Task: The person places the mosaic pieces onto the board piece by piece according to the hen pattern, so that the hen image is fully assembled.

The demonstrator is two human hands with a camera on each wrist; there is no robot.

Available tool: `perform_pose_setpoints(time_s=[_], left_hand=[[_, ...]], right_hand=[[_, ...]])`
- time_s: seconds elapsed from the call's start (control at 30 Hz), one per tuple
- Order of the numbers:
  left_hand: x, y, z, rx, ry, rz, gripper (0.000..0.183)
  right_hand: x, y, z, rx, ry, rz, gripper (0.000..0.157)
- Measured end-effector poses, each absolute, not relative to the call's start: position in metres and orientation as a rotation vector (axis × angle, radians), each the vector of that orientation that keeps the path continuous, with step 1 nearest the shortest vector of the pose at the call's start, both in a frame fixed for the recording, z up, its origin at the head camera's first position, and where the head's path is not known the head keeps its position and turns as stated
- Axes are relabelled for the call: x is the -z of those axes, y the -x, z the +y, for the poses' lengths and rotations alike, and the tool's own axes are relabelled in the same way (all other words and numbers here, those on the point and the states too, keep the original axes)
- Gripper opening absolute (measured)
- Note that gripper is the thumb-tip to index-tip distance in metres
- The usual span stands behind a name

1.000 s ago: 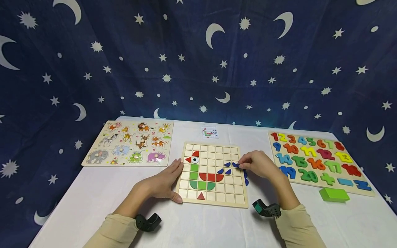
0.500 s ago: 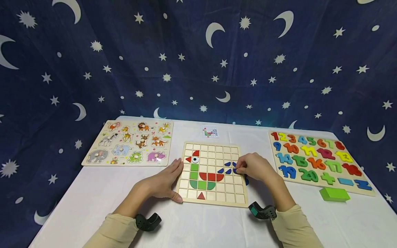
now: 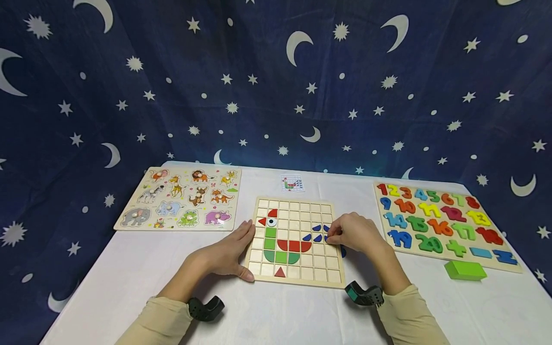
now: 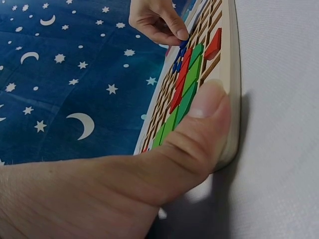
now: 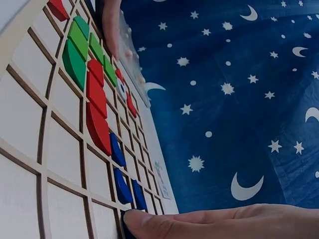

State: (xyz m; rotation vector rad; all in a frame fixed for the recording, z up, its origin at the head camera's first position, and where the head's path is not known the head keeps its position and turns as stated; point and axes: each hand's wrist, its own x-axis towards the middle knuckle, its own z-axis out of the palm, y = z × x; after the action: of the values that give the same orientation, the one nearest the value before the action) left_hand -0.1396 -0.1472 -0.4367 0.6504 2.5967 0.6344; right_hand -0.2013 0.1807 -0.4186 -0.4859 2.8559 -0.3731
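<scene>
A wooden grid board (image 3: 320,275) lies flat, with colored tiles forming a bird: red, green, an eye tile (image 3: 271,222) and blue segments (image 3: 316,228). My left hand (image 3: 226,251) rests along its left side, fingers stretched out, the thumb (image 4: 204,107) on the near left corner. At the grid's right side my right hand (image 3: 355,233) pinches a blue curved tile (image 5: 128,226) at a cell, beside the other blue tiles; the fingers hide most of it. Another blue tile (image 3: 343,251) shows on the cloth by the right edge, partly hidden by the hand.
Behind the grid lies a small picture card (image 3: 293,184) with a similar bird. An animal peg puzzle (image 3: 166,230) lies at the left, a number puzzle (image 3: 405,218) at the right. A green block (image 3: 465,271) sits in front of the number puzzle. A starry curtain (image 3: 258,96) hangs behind.
My right hand has moved slightly toward me, from the upper blue tile, now set in its cell, to the cell below with another blue tile. The left hand has stayed put.
</scene>
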Motion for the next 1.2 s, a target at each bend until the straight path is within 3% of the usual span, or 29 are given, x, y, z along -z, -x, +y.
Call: perform_pose_setpoints(time_s=[0.4, 0.67, 0.97, 1.2], left_hand=[[0.437, 0.14, -0.147, -0.635, -0.649, 2.596, 0.124], [0.437, 0.14, -0.147, -0.638, -0.645, 2.598, 0.124], [0.437, 0.139, -0.147, -0.639, -0.647, 2.59, 0.124], [0.437, 0.14, -0.147, -0.639, -0.641, 2.591, 0.124]], right_hand=[[0.417, 0.2, 0.182, 0.353, 0.522, 2.857, 0.011], [0.416, 0.207, 0.194, 0.467, 0.468, 2.845, 0.004], [0.428, 0.218, 0.216, 0.562, 0.418, 2.786, 0.028], [0.435, 0.221, 0.219, 0.654, 0.443, 2.746, 0.024]])
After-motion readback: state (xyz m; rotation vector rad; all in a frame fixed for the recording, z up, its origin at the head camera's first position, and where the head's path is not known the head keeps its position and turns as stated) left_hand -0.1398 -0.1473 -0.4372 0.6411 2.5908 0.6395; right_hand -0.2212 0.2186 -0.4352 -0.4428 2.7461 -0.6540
